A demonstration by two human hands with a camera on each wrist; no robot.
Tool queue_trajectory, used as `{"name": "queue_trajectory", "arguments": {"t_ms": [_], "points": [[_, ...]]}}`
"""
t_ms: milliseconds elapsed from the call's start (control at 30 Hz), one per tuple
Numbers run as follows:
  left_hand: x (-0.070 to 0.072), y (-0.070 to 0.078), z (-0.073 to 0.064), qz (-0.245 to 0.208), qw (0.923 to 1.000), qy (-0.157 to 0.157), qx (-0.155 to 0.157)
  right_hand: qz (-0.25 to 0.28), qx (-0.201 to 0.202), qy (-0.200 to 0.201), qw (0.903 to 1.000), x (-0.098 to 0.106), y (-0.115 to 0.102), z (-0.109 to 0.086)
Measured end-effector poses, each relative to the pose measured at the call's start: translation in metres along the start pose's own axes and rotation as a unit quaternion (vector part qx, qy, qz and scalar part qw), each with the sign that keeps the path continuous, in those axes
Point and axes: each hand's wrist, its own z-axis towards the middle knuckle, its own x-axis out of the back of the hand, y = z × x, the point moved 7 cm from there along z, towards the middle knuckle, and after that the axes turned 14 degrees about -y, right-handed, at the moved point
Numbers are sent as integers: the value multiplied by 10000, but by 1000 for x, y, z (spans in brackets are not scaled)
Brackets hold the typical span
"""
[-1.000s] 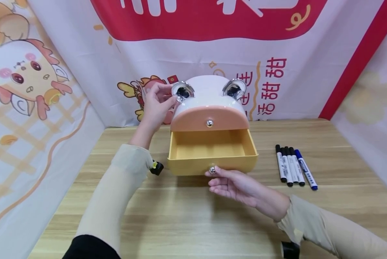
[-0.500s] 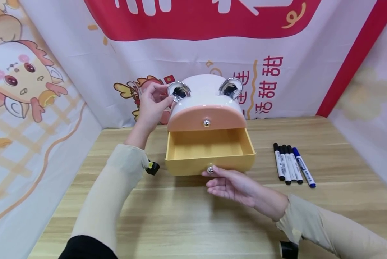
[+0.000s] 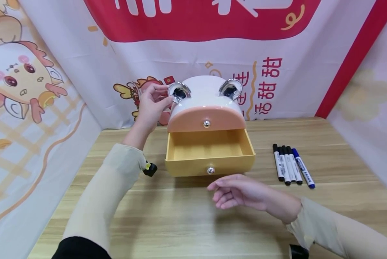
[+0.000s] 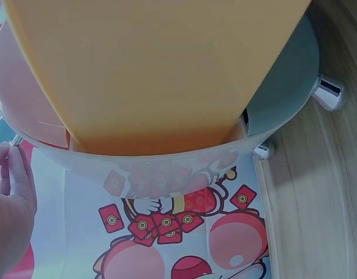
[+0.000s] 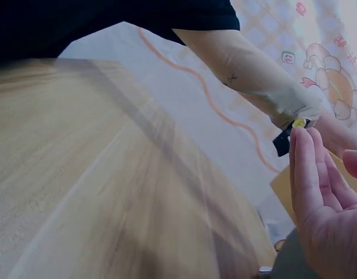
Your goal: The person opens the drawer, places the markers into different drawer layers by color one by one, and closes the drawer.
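Note:
A small frog-faced drawer box (image 3: 204, 90) with a white top and two silver-rimmed eyes stands on the table. Its lower yellow drawer (image 3: 187, 168) is pulled out, with nothing visible inside; the pink upper drawer (image 3: 188, 123) is closed. My left hand (image 3: 149, 108) pinches the rim of the left eye (image 3: 180, 92) between thumb and fingers. Just below and right of the yellow drawer's silver knob (image 3: 211, 170), my right hand (image 3: 240, 192) hovers apart from it, fingers loosely bent. In the right wrist view this hand (image 5: 329, 203) holds nothing. The left wrist view shows the extended drawer (image 4: 161, 70) up close.
Several black-capped markers (image 3: 287, 165) and a blue-capped marker (image 3: 304, 169) lie side by side on the wooden table (image 3: 180, 223), right of the box. A printed cloth (image 3: 296, 72) hangs behind the box, and another printed sheet (image 3: 51, 144) borders the left side.
My right hand has let go of the yellow drawer's knob and moved slightly down and right. The drawer stays out, and my left hand keeps its hold on the eye.

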Motion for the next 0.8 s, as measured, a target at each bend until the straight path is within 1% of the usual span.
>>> {"name": "queue_trajectory", "arguments": {"t_ms": [167,300,367,567,800], "points": [[1,0,-1,-65,10000,24,58,-400,164,-355,9984,-1,-17,-10],[1,1,-1,-43,10000,-6,51,-681,390,-472,9958,3,-35,-18],[1,0,-1,-29,10000,-11,47,-803,515,-437,9945,6,-45,-23],[-1,0,0,-96,9999,27,62,-1183,711,-113,9904,15,-71,-38],[-3,1,0,-38,10000,22,-5,-1577,1139,95,9808,22,-99,-55]]}}
